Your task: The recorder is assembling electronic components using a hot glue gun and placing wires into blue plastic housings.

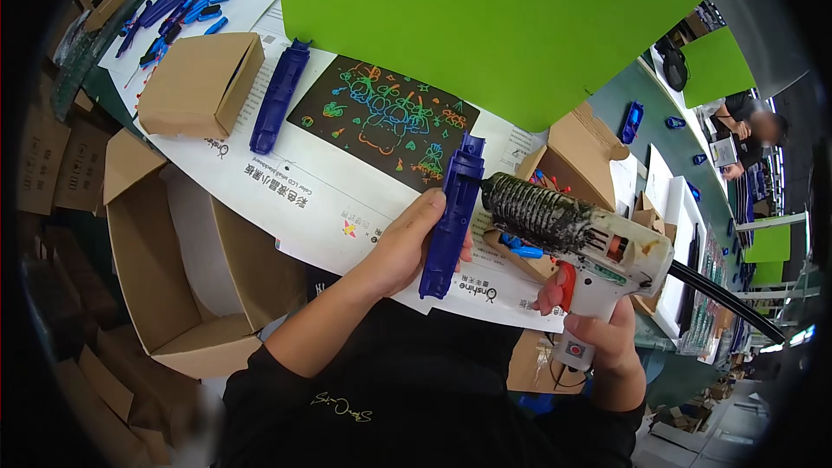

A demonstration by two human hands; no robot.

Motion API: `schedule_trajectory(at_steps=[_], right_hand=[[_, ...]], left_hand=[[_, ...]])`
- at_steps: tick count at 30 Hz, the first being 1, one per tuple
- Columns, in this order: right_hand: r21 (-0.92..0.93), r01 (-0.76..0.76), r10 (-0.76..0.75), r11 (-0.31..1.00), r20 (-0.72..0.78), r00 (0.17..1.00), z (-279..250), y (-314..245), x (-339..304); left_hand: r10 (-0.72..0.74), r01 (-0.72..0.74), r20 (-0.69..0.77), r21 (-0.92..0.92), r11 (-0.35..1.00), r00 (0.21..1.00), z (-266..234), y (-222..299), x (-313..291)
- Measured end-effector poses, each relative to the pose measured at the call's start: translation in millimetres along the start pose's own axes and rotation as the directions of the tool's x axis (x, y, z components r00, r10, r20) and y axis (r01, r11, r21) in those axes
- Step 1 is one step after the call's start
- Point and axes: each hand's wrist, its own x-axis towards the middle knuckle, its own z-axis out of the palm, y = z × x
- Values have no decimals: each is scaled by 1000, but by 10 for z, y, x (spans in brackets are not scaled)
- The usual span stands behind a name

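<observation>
Black long-sleeved top, cuffs pushed up the forearms, small pale script embroidery on its front.

I see a smooth blue plastic strip (451,217), a grimy white plastic glue gun (598,247), and matt brown cardboard boxes (204,82).

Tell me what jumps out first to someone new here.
The glue gun in the right hand, nozzle against the blue plastic bar held upright by the left hand, at centre. Behind them lie a black board of bright scribbles and a big green sheet.
</observation>
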Motion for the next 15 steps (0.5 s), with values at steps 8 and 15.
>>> schedule_trajectory(at_steps=[8, 15], right_hand=[[-239, -181, 168, 954, -72, 983, 81, -34, -167], [-317, -229, 188, 920, -155, 970, 82, -49, -287]], left_hand=[[-41, 36, -156, -36, 999, 987, 31, 27, -19], [68, -67, -108, 15, 998, 992, 54, -18, 5]])
